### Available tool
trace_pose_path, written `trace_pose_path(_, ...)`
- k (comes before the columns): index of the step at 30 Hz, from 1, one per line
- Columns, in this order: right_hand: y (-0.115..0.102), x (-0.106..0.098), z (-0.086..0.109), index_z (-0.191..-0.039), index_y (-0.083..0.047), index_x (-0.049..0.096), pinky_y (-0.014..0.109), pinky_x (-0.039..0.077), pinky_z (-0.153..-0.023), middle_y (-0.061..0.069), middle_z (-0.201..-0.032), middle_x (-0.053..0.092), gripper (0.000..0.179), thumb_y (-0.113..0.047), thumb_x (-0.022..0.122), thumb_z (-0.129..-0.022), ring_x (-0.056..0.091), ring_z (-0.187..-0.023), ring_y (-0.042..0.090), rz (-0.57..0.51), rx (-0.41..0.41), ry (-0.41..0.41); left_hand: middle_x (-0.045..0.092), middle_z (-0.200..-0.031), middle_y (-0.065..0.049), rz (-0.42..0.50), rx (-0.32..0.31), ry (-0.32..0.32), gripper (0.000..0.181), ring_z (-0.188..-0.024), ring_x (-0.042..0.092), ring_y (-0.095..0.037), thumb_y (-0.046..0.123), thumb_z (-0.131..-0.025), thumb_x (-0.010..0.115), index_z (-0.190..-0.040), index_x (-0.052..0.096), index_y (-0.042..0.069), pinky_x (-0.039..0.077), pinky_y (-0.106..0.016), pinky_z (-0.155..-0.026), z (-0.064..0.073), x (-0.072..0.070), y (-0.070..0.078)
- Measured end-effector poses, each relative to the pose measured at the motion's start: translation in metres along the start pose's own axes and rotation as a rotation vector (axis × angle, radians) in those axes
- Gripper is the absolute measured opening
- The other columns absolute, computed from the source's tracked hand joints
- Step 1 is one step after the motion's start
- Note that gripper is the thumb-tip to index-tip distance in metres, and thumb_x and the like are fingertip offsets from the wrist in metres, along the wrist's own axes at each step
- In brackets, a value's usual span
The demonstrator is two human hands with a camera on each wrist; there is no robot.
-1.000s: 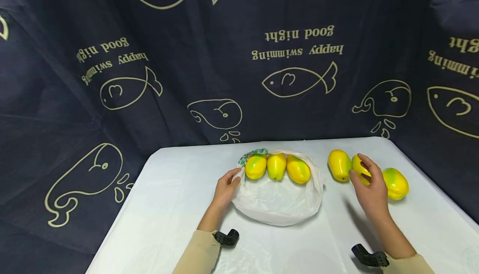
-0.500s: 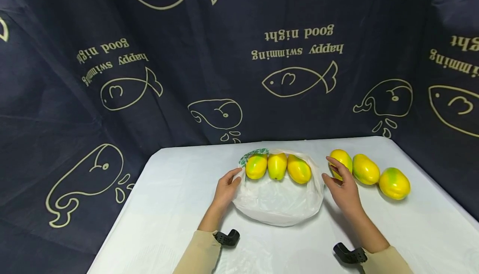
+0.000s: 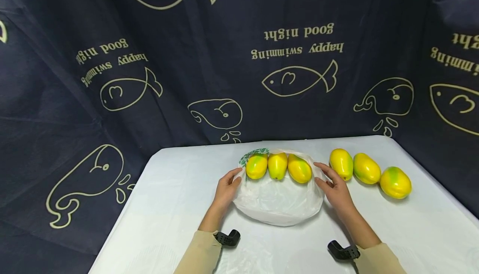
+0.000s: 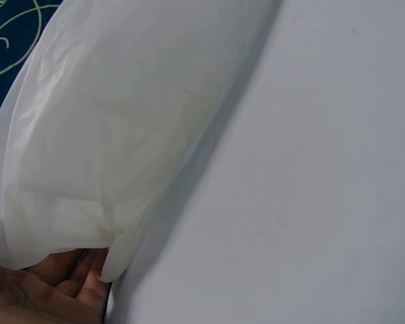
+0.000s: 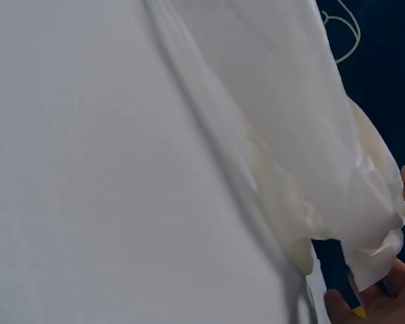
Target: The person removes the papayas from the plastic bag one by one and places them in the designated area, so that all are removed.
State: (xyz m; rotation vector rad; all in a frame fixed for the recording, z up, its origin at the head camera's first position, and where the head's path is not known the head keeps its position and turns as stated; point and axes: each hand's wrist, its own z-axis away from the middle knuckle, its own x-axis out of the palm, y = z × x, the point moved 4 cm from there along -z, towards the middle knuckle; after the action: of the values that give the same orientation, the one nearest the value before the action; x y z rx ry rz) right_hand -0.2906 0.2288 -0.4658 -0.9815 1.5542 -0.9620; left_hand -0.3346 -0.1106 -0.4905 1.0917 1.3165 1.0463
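1. Worktop (image 3: 168, 207), white, stands before me against dark navy cloth (image 3: 179, 58) printed with fish, whales and upside-down lettering.
2. One white plastic bag (image 3: 278, 216) sits mid-worktop, mouth open, three yellow-green mango-like fruits (image 3: 277, 166) inside.
3. Three matching loose fruits (image 3: 366, 168) lie right of it.
4. My right hand (image 3: 338, 191) has thumb and fingers apart at its rim.
5. My left hand (image 3: 226, 186) touches the opposite rim; whether it pinches, I cannot tell.

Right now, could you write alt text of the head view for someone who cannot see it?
A person's left grip and right grip are at opposite sides of an open white plastic bag holding three yellow-green fruits in a row. Three similar fruits lie on the white table to the right; behind hangs a dark cloth printed with fish and whales.
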Motion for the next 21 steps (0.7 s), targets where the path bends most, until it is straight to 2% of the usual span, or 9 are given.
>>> trace_pose_path(2,0.002,0.001,0.001,-0.15,-0.014,0.044,0.062,0.025,-0.121,0.014,-0.162,0.034,0.051,-0.02,0.057,-0.102,0.022,-0.153,0.038,-0.006,0.017,-0.036,0.049,-0.153,-0.01,0.0,-0.012,-0.005,0.036,-0.15,0.036,-0.029,0.016,-0.1,0.056,-0.136,0.062,0.017,0.028,-0.047,-0.125,0.0,0.001,0.0)
trace_pose_path(3,0.003,0.001,0.001,-0.151,-0.014,0.043,0.064,0.022,-0.121,0.014,-0.163,0.032,0.052,-0.019,0.057,-0.101,0.02,-0.153,0.039,-0.006,0.027,-0.047,0.048,-0.154,-0.01,0.001,-0.015,-0.007,0.036,-0.15,0.035,-0.029,0.017,-0.1,0.056,-0.136,0.062,0.017,0.028,-0.047,-0.125,0.0,0.001,0.001)
trace_pose_path(12,0.009,0.0,0.002,-0.157,-0.02,0.033,0.055,0.019,-0.125,0.009,-0.167,0.023,0.064,-0.008,0.055,-0.099,0.018,-0.155,0.034,-0.01,0.055,-0.091,0.049,-0.154,-0.01,0.0,-0.004,-0.011,0.036,-0.149,0.036,-0.029,0.017,-0.1,0.056,-0.136,0.061,0.017,0.029,-0.048,-0.124,0.0,0.003,0.003)
trace_pose_path(13,0.01,0.0,0.002,-0.158,-0.02,0.031,0.05,0.018,-0.126,0.009,-0.168,0.021,0.065,-0.007,0.055,-0.098,0.016,-0.155,0.034,-0.013,0.058,-0.093,0.049,-0.154,-0.01,-0.003,0.0,-0.01,0.036,-0.149,0.036,-0.029,0.017,-0.1,0.055,-0.136,0.061,0.017,0.029,-0.048,-0.124,0.0,0.003,0.003)
trace_pose_path(15,0.011,0.001,0.003,-0.159,-0.02,0.029,0.028,0.018,-0.127,0.009,-0.168,0.019,0.068,-0.004,0.054,-0.097,0.013,-0.156,0.033,-0.027,0.052,-0.099,0.049,-0.154,-0.01,0.0,-0.001,-0.003,0.036,-0.15,0.035,-0.029,0.017,-0.1,0.056,-0.136,0.062,0.017,0.028,-0.048,-0.125,0.001,0.002,0.002)
trace_pose_path(16,0.011,0.001,0.004,-0.159,-0.02,0.028,0.016,0.017,-0.124,0.009,-0.168,0.018,0.069,-0.003,0.053,-0.097,0.011,-0.156,0.032,-0.036,0.049,-0.102,0.048,-0.154,-0.012,0.0,0.001,-0.003,0.037,-0.149,0.035,-0.031,0.016,-0.1,0.055,-0.136,0.061,0.015,0.027,-0.049,-0.125,0.004,0.002,0.006)
trace_pose_path(18,0.012,0.002,0.004,-0.159,-0.02,0.028,-0.002,0.014,-0.112,0.008,-0.169,0.017,0.071,0.0,0.052,-0.095,0.009,-0.157,0.031,-0.049,0.042,-0.104,0.047,-0.154,-0.014,0.0,0.005,0.001,0.037,-0.149,0.035,-0.033,0.014,-0.1,0.055,-0.137,0.06,0.011,0.027,-0.051,-0.124,0.004,0.001,0.005)
trace_pose_path(20,0.011,0.003,0.005,-0.159,-0.019,0.028,-0.009,0.013,-0.101,0.008,-0.169,0.017,0.072,0.002,0.052,-0.094,0.008,-0.157,0.031,-0.061,0.022,-0.104,0.048,-0.153,-0.015,0.004,0.013,0.007,0.037,-0.149,0.035,-0.034,0.013,-0.1,0.055,-0.137,0.06,0.01,0.027,-0.051,-0.124,0.003,0.001,0.005)
trace_pose_path(21,0.011,0.003,0.005,-0.159,-0.019,0.029,-0.009,0.014,-0.101,0.008,-0.169,0.018,0.073,0.002,0.051,-0.093,0.008,-0.157,0.031,-0.065,0.014,-0.104,0.048,-0.153,-0.015,0.003,0.016,0.007,0.037,-0.149,0.035,-0.034,0.013,-0.1,0.055,-0.137,0.06,0.01,0.027,-0.051,-0.124,0.003,0.001,0.006)
